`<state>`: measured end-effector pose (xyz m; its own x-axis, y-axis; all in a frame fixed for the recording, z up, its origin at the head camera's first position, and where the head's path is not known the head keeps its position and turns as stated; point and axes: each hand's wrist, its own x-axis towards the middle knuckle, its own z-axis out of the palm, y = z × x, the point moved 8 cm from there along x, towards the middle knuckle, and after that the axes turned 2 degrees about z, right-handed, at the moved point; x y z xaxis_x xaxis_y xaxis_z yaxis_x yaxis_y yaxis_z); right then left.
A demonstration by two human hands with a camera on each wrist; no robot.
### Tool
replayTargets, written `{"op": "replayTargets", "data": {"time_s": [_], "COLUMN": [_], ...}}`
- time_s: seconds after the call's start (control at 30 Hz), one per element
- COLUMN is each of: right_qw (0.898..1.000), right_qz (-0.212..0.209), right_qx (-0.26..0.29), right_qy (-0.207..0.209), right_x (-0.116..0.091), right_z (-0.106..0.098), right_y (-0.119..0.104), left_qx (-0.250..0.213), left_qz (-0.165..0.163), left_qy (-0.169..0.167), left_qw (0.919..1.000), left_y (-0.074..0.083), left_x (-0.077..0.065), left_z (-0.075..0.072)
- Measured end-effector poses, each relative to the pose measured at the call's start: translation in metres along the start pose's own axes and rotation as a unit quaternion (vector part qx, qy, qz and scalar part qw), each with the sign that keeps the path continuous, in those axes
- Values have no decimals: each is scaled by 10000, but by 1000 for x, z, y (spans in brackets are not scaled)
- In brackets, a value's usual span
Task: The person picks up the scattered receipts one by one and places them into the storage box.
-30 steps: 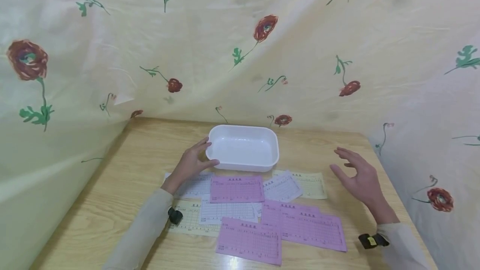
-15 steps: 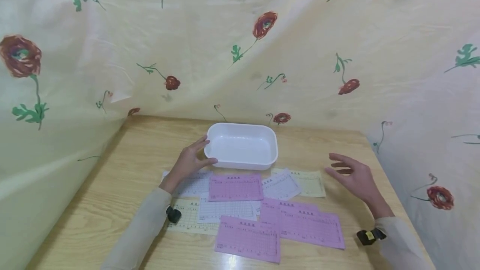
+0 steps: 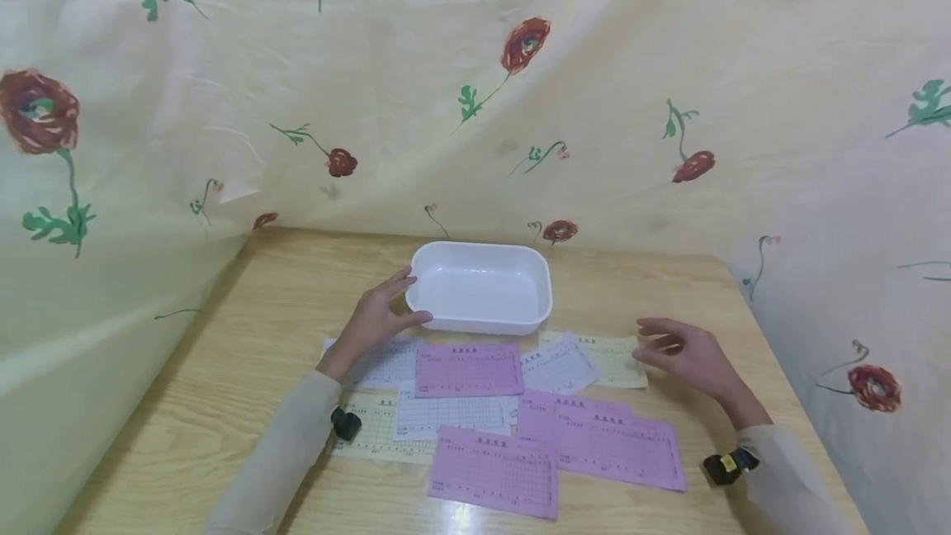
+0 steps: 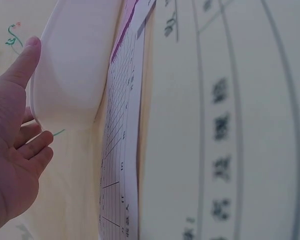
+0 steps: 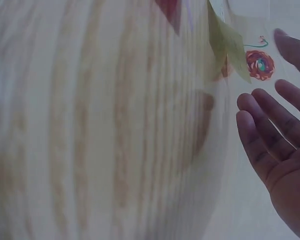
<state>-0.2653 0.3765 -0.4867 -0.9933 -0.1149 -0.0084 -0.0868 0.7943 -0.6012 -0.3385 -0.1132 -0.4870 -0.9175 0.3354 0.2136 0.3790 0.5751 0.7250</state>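
A white plastic tray (image 3: 483, 326) sits at the back of the table, nothing inside it. My left hand (image 3: 375, 320) holds its left end, thumb at the near side and fingers round the far corner; in the left wrist view the thumb (image 4: 27, 62) lies at the rim. Over the right end of a pale yellow printed slip (image 3: 609, 353), my right hand (image 3: 687, 357) hovers with fingers bent loosely and thumb beneath them. The right wrist view shows that yellow slip (image 5: 230, 47) beyond the spread fingers, none of them around it.
Printed slips overlap in front of the tray: a pink slip (image 3: 470, 370), a white slip (image 3: 560, 364), another pink slip (image 3: 494, 473) and a left yellow slip (image 3: 371, 436) among several. Flowered cloth (image 3: 475, 89) hangs behind and beside the wooden table (image 3: 215, 370).
My right hand has moved left and lower, toward the right-hand yellow slip, its fingers drawing closer to the thumb. My left hand stays at the tray, and the slips lie as before.
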Motion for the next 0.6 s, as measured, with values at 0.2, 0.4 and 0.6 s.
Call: {"op": "replayTargets", "data": {"time_s": [0.2,0.4,0.6], "right_qw": [9996,9992,9992], "right_qz": [101,130,69], "right_qx": [17,42,-7], "right_qy": [-254,-387,-384], "right_x": [2,4,6], "right_z": [4,7,9], "right_y": [1,3,3], "left_qx": [2,2,1], "left_qz": [-1,-112,-81], "left_qy": [33,16,24], "left_qw": [10000,9999,10000], "left_y": [-1,-1,0], "left_x": [1,1,1], "left_z": [1,0,0]}}
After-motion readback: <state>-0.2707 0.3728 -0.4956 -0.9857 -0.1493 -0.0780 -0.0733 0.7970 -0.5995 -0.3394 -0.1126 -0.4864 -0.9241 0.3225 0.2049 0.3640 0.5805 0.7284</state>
